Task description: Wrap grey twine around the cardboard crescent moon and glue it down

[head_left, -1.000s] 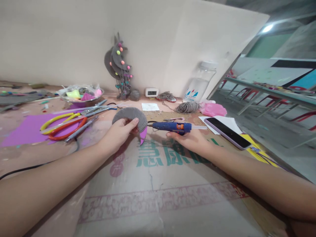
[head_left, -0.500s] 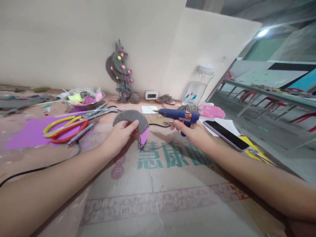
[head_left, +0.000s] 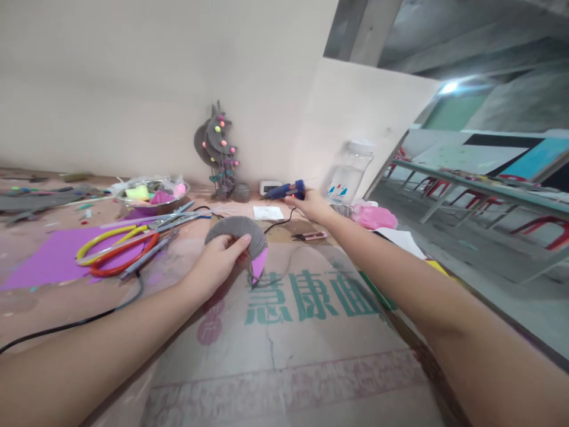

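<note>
Grey yarn-wound crescent (head_left: 237, 230) pinched upright in left hand (head_left: 217, 261) over printed cardboard (head_left: 284, 332). Blue glue gun (head_left: 284, 191) gripped in right hand (head_left: 311, 204), far back near clock (head_left: 269, 186). Likely risks: hot nozzle dripping, cord (head_left: 278, 224) snagging crescent.

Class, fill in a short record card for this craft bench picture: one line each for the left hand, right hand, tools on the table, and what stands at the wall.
Left hand: left hand grips a grey string-wound crescent with a pink tip.
Right hand: right hand holds a blue glue gun, reached far toward the wall.
Tools: scissors on purple sheet.
Wall: grey hanging ornament, small clock, clear jar.
</note>
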A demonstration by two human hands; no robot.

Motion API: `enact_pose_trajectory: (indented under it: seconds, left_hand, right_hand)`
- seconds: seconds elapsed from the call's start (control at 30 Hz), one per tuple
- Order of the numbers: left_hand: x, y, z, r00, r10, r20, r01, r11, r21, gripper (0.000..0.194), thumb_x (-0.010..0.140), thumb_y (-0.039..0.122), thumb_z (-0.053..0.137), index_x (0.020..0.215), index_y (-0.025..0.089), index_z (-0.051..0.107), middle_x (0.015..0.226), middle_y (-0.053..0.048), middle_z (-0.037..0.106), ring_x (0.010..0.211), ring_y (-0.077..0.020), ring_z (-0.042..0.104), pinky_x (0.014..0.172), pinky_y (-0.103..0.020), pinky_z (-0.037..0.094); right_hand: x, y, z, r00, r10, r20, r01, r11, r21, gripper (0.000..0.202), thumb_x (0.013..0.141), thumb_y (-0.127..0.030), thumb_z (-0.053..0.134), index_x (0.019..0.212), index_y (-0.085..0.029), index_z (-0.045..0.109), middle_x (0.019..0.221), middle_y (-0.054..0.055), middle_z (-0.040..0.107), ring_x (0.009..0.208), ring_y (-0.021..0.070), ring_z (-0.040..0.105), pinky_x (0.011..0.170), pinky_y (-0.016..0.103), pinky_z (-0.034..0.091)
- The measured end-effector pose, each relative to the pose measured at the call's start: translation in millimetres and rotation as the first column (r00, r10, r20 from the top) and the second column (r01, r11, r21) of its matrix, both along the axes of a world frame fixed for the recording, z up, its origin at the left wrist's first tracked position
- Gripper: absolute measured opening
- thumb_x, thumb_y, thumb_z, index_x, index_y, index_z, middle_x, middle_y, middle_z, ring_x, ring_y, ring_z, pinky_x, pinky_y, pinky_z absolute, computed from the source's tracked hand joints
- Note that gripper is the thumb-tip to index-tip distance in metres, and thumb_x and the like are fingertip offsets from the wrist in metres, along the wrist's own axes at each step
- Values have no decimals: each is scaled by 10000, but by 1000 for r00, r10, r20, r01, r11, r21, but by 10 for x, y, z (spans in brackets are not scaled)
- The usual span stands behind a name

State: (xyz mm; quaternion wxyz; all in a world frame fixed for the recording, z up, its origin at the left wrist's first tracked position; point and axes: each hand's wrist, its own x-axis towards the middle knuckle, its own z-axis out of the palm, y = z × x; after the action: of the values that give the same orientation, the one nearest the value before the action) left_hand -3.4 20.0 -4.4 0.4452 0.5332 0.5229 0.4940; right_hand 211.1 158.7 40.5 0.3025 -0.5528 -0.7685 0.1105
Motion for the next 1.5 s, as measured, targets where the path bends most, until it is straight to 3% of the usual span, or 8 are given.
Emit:
enact_pose_trajectory:
  seconds: [0.13, 0.27, 0.43, 0.53, 0.67, 0.83, 1.23, 1.5]
  left_hand:
    - [-5, 0, 10, 999, 5, -43, -6, 1000, -18, 372, 731, 499, 567, 597, 152, 553, 597, -12, 579, 615, -150, 543, 581, -250, 376]
    - [-27, 6, -11, 997, 3, -83, -4, 1000, -4, 387, 733, 520, 555, 607, 154, 554, 599, -15, 576, 591, -149, 529, 545, -244, 362]
    - [-27, 15, -34, 1000, -2, -29, 3, 1000, 15, 378, 719, 524, 568, 621, 159, 570, 605, -19, 589, 586, -150, 531, 548, -247, 370]
    - [-13, 3, -8, 1000, 5, -6, -5, 999, 38, 345, 707, 489, 593, 613, 158, 584, 597, -21, 598, 599, -153, 541, 582, -254, 388]
    - [-10, -16, 12, 1000, 7, 5, -7, 999, 34, 343, 721, 484, 581, 620, 156, 578, 587, -24, 597, 580, -152, 545, 576, -258, 389]
    - [-29, -6, -17, 1000, 10, -22, -9, 997, 71, 349, 745, 480, 557, 596, 164, 555, 573, -6, 562, 546, -128, 512, 560, -251, 376]
    - [1, -78, 91, 978, 7, -206, 2, 999, 43, 341, 752, 461, 550, 571, 172, 564, 590, -34, 608, 602, -173, 553, 587, -271, 386]
    - [41, -110, 64, 987, -63, -147, 73, 995, 66, 311, 756, 430, 563, 590, 169, 591, 604, -34, 623, 601, -162, 557, 591, -258, 398]
  right_hand:
    - [-40, 204, -237, 996, -19, 86, 24, 998, -62, 249, 772, -331, 580, 819, -97, 651, 754, 81, 676, 651, 158, 591, 631, 253, 450]
    - [68, 185, -265, 988, -37, 152, 50, 996, -80, 311, 774, -398, 581, 864, -108, 646, 766, 82, 677, 653, 161, 594, 616, 246, 427]
    - [245, -206, -83, 974, -80, 213, 65, 995, 77, 402, 832, -501, 464, 962, -155, 623, 942, 125, 658, 877, 227, 585, 755, 304, 390]
    - [192, -635, -9, 973, 44, 228, -105, 958, 265, 321, 855, -447, 454, 863, -171, 618, 875, 86, 648, 843, 217, 556, 766, 328, 380]
    - [-42, -1225, -39, 947, 302, 106, -308, 951, 41, 217, 823, -398, 527, 821, -187, 575, 773, 22, 598, 706, 145, 524, 648, 264, 397]
    - [-235, -1602, -190, 908, 413, -73, -414, 859, -302, 328, 784, -401, 591, 1043, -210, 526, 740, -15, 582, 561, 99, 489, 527, 222, 381]
    - [-176, -1529, -206, 939, 322, -120, -327, 945, -22, 163, 836, -322, 524, 816, -202, 633, 707, -8, 614, 594, 102, 492, 561, 226, 377]
    - [-174, -1427, -277, 942, 226, -246, -262, 957, -123, 199, 817, -375, 531, 792, -187, 591, 671, -11, 564, 579, 103, 465, 539, 227, 377]
